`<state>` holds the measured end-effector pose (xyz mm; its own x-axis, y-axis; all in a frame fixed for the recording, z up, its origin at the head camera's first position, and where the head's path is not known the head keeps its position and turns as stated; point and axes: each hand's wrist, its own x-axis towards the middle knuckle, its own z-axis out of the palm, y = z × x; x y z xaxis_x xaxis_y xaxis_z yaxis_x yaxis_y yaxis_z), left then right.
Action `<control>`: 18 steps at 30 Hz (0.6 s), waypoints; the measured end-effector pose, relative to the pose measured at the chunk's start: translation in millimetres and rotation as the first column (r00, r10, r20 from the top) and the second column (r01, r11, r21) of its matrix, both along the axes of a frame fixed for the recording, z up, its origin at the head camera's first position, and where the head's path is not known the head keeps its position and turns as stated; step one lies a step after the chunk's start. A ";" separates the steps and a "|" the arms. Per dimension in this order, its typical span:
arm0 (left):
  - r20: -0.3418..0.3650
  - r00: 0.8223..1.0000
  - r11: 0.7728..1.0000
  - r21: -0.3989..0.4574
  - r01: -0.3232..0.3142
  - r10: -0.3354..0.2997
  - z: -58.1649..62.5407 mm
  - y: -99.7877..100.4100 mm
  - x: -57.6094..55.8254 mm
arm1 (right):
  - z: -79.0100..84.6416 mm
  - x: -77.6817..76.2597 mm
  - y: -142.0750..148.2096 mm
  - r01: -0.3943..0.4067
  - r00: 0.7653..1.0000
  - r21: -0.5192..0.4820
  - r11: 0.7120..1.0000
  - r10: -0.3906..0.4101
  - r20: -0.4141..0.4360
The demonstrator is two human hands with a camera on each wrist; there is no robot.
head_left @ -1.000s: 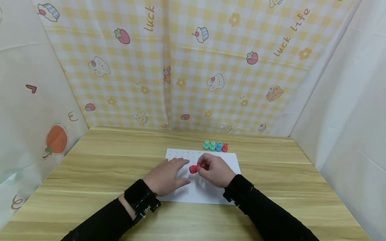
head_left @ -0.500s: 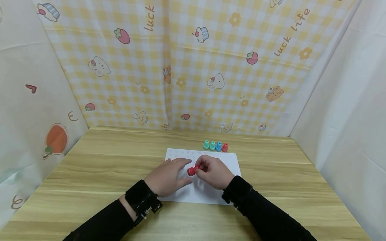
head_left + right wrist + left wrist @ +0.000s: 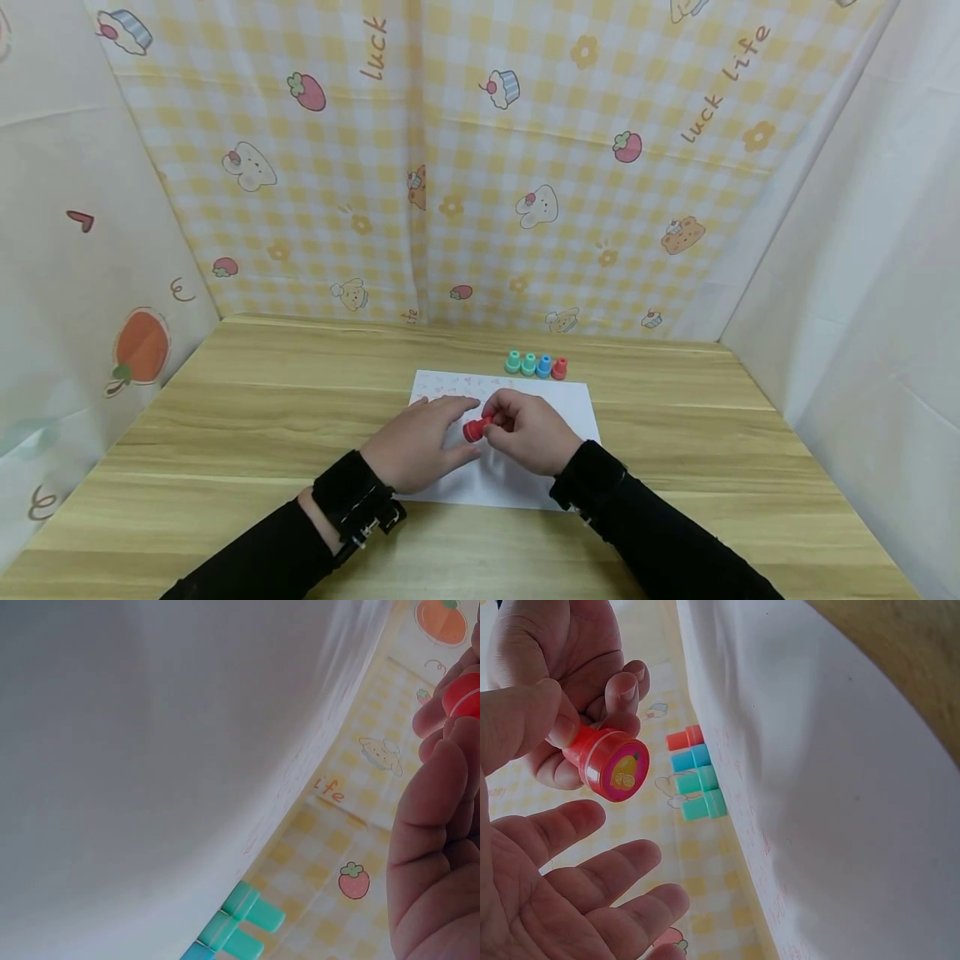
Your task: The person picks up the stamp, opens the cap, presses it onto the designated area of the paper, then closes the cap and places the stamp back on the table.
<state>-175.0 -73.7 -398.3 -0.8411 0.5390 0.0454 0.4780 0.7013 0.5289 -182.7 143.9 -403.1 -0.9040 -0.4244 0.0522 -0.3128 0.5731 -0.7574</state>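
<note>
Over the white paper, my right hand pinches a red toy stamp between thumb and fingertips. The stamp is tilted, its wide end toward my left hand. In the left wrist view, a round lemon picture on a pink ground shows on that end of the stamp. My left hand's fingers are spread and extended just beside the stamp, holding nothing. Small red prints run along the paper's far left part. The right wrist view shows only part of the right hand and the stamp's red edge.
Several more stamps stand in a row behind the paper: two green stamps, a blue stamp and another red stamp. The wooden table ends at a yellow checked cloth, with white cloth at both sides.
My right hand has shifted slightly left and nearer to me with the stamp. My left hand has crept a little to the right, so the stamp is closer to it.
</note>
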 end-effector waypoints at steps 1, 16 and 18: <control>0.002 1.000 1.000 0.004 0.001 -0.001 -0.2 0.0 0.1 | -0.1 0.1 -0.1 -0.002 1.000 0.000 1.000 0.002 -0.003; 0.001 1.000 1.000 0.020 0.003 -0.003 0.3 0.6 3.0 | -0.8 1.4 -0.4 -0.015 1.000 -0.008 1.000 0.015 0.015; 0.004 1.000 1.000 0.021 0.003 -0.003 0.3 0.5 3.2 | -0.4 2.1 -0.7 -0.017 1.000 -0.015 1.000 0.018 0.024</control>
